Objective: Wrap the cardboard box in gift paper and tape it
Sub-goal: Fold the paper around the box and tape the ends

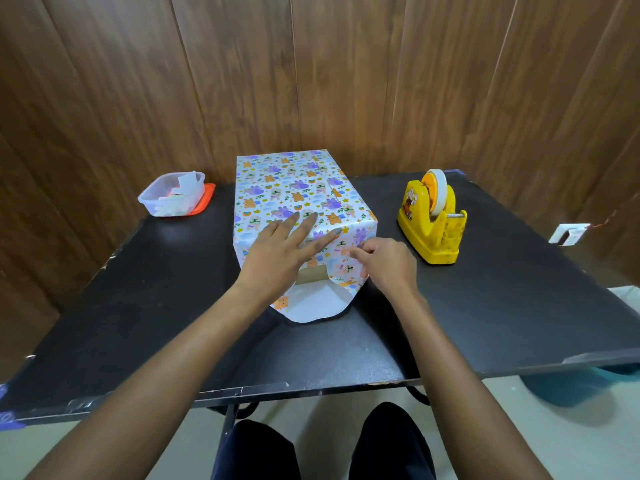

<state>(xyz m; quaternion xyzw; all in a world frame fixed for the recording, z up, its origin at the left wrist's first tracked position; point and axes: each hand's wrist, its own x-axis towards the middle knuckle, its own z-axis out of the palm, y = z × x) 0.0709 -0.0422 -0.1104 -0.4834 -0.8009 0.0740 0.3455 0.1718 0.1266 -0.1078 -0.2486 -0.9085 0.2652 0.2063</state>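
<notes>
The cardboard box [311,276] stands in the middle of the black table [156,306], covered on top and sides in white gift paper [287,188] printed with purple and orange animals. At the near end the paper hangs loose, its white underside showing, and a strip of bare cardboard shows through the gap. My left hand [284,251] lies flat with straight fingers on the near top edge, pressing the paper down. My right hand [384,261] pinches the paper's right near flap at the box's corner. The yellow tape dispenser [431,220] stands to the right of the box.
A clear plastic tub [171,195] holding paper scraps sits on an orange lid at the table's far left. A wood-panel wall rises right behind the table. My knees are below the near table edge. A white wall socket [568,234] is low on the right.
</notes>
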